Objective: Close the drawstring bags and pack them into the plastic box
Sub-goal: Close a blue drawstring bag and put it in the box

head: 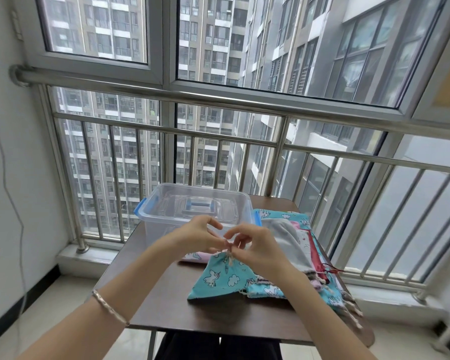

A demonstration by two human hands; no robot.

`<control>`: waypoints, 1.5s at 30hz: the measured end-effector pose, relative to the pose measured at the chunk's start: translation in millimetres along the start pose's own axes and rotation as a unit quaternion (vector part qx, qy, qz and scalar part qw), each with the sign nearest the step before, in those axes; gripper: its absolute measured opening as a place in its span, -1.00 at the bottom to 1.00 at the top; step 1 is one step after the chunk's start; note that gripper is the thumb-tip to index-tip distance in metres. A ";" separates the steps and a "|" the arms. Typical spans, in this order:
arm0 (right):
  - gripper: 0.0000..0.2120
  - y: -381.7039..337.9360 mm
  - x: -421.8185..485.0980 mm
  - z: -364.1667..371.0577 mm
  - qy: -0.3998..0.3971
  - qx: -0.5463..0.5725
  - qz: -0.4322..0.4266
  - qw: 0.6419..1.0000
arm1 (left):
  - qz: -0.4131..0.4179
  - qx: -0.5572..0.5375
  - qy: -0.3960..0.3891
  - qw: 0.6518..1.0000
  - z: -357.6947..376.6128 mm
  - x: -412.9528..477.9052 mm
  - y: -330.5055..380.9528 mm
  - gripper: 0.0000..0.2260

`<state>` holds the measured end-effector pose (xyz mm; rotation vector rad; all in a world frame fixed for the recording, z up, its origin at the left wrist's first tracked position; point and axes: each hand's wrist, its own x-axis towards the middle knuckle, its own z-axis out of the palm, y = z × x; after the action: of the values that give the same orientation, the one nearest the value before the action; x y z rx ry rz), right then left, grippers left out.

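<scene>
On your left wrist sits a thin silver bracelet (109, 306), above the near left corner of the dark brown desk (164, 305). At the far left of the desk stands the clear plastic box with blue latches (164, 224), open at the top. A clear panel with a blue handle shows through its walls, though you cannot tell whether it lies inside or beneath.

Your left hand (192, 236) is raised in front of the box. Its grip is pinched on the pale drawstring cord (229, 259) at the gathered mouth of the turquoise cloth bag printed with white unicorns and clouds (218, 279). The bag's mouth is lifted and drawn tight, while its base rests on the middle of the desk, outside the box. A pink patterned bag (192, 255) lies flat on the desk just behind it.

Your right hand (256, 248) meets the left at the same spot, its fingertips pinching the cord too.

To the right, a loose pile of cloth bags (291, 237) in grey, turquoise, white and red lies along the desk's right side, its tasselled cords hanging over the near right edge.
</scene>
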<state>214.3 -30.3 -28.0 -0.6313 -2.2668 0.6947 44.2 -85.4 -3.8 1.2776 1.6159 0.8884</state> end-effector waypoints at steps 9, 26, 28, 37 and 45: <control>-0.94 2.9 0.2 -5.1 -0.034 -0.045 -0.031 0.998 | -0.018 0.011 -0.089 0.996 -7.9 1.1 7.3 -0.52; -0.62 14.7 2.6 -5.8 -0.049 0.437 0.256 0.861 | 0.139 0.075 0.040 0.987 9.4 2.6 -1.5 -0.85; -0.64 12.4 0.8 -2.1 -0.025 0.418 0.256 0.871 | 0.131 0.052 0.034 0.989 12.7 2.8 -3.4 -0.86; -0.88 5.3 -8.6 4.0 0.069 0.176 0.148 0.971 | 0.088 -0.020 0.024 0.996 17.7 2.9 -5.4 -0.86; -0.90 8.4 -10.8 0.9 0.087 0.131 0.104 0.982 | 0.072 -0.059 0.023 0.995 16.8 7.7 -13.7 -0.84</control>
<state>222.7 -30.8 -38.8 -0.7745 -1.9251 0.9800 54.2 -80.6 -24.0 1.3108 1.4977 1.0936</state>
